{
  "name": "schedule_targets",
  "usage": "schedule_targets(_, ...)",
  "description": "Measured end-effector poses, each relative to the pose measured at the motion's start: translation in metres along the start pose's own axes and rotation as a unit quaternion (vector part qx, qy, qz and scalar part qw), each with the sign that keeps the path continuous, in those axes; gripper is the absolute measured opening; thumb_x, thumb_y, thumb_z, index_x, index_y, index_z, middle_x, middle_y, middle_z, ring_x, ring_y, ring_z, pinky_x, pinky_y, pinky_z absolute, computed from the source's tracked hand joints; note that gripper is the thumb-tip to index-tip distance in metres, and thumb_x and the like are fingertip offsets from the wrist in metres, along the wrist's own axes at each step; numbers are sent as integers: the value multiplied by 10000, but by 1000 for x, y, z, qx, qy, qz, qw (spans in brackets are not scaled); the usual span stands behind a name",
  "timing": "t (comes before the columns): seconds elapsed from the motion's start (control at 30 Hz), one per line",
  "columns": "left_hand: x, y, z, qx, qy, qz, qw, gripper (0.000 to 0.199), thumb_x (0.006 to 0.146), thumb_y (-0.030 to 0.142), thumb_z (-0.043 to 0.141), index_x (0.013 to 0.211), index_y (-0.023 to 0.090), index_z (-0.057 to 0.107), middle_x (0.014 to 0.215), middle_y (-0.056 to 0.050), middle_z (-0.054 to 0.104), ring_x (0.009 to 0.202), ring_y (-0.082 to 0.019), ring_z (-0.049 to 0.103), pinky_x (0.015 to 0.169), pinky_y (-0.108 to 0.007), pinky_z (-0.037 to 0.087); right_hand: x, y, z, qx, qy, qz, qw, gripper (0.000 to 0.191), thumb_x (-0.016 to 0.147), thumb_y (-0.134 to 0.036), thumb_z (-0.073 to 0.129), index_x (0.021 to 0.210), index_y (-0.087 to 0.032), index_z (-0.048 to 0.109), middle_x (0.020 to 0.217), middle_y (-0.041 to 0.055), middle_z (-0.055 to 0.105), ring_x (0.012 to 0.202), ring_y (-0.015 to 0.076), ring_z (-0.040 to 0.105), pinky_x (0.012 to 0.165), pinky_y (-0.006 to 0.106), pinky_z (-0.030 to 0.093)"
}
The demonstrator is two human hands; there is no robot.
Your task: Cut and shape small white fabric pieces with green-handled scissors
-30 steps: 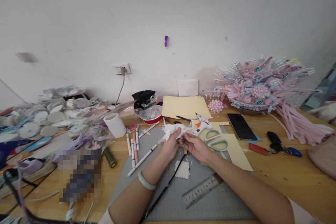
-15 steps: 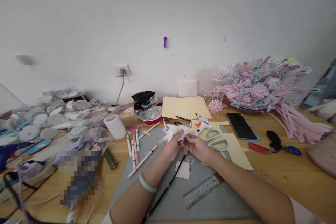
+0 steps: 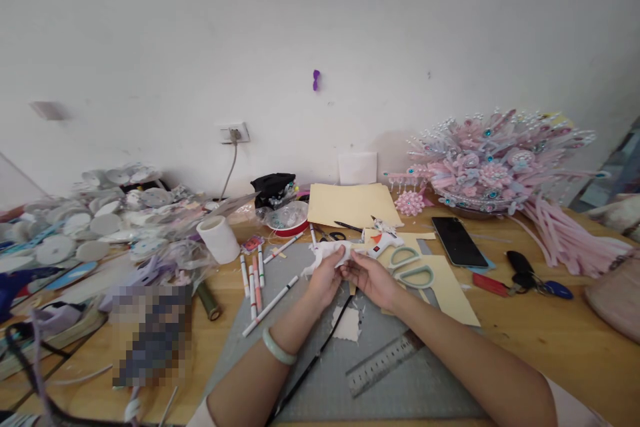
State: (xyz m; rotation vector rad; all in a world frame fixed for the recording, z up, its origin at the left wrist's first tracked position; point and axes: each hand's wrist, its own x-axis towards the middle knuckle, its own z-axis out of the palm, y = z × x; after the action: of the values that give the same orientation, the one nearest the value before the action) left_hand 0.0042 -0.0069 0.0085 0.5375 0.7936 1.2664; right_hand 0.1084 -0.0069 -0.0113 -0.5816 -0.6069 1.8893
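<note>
My left hand point(image 3: 327, 275) is closed on a crumpled white piece point(image 3: 319, 255), which looks like fabric or paper, above the grey cutting mat point(image 3: 320, 387). Close beside it, my right hand point(image 3: 371, 280) has its fingers pinched at the right end of the same piece. The fingertips of both hands nearly meet, and what lies between them is partly hidden. A white glue gun point(image 3: 387, 242) lies just behind my right hand, next to scissors with pale green handles point(image 3: 419, 276). Below the hands, a small cream square point(image 3: 347, 323) rests on the mat beside a black cord point(image 3: 330, 340).
Markers point(image 3: 273, 305) and a white cup point(image 3: 219, 240) lie left of the hands. A steel ruler point(image 3: 384, 363) is in front. Rightward are a phone point(image 3: 459, 241), keys point(image 3: 523, 270) and a pink beaded headpiece point(image 3: 493, 167). Yellow sheets point(image 3: 353, 204) lie behind; clutter point(image 3: 105, 227) fills the left.
My right hand's fingers have shifted slightly up and left onto the white piece, closer to my left hand. Less of the white piece shows. The view has moved very slightly.
</note>
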Motion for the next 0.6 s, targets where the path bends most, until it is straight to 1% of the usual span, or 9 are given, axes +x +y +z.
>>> schedule_targets(0.1, -2, 1, 0, 21, -13, 16, 1000, 169, 600, 217, 708, 684, 113, 605, 638, -9, 617, 540, -72, 530, 482, -164, 410, -1, 1, 2, -25, -2, -10, 1000, 145, 629, -225, 711, 678, -119, 626, 627, 2, 621, 582, 79, 573, 642, 202, 487)
schedule_targets(0.23, -2, 4, 1, 17, -10, 9, 1000, 189, 593, 236, 714, 673, 114, 591, 573, 13, 578, 460, -48, 470, 415, -154, 359, -1, 1, 3, -21, -19, -14, 999, 170, 591, -227, 737, 647, -127, 612, 648, 4, 631, 619, 90, 586, 656, 211, 481)
schedule_targets(0.3, -1, 4, 0, 14, -9, 6, 1000, 200, 590, 239, 716, 674, 113, 586, 581, 8, 580, 468, -52, 479, 413, -154, 358, -1, 0, 3, -15, -14, -6, 1000, 163, 602, -227, 728, 667, -128, 615, 670, 13, 640, 637, 98, 594, 665, 222, 483)
schedule_targets(0.4, -1, 1, 0, 12, -9, 12, 1000, 232, 569, 261, 730, 666, 116, 577, 560, 17, 561, 460, -50, 472, 406, -152, 350, -1, 0, 3, -24, 2, -10, 1000, 160, 628, -241, 709, 692, -125, 619, 651, 16, 638, 599, 93, 587, 628, 219, 484)
schedule_targets(0.47, -1, 0, 0, 16, -9, 19, 1000, 260, 548, 284, 742, 657, 118, 574, 538, 30, 540, 445, -42, 454, 399, -147, 341, -1, 1, 4, -40, 6, -24, 999, 172, 624, -257, 713, 672, -126, 611, 617, 8, 626, 570, 86, 577, 595, 206, 479)
schedule_targets(0.6, -2, -2, -1, 40, -20, 34, 998, 292, 532, 322, 750, 659, 118, 584, 576, 12, 569, 503, -60, 501, 448, -155, 386, 1, 5, 3, -45, 14, -36, 998, 227, 552, -267, 758, 586, -141, 572, 551, -17, 593, 536, 82, 561, 572, 201, 473)
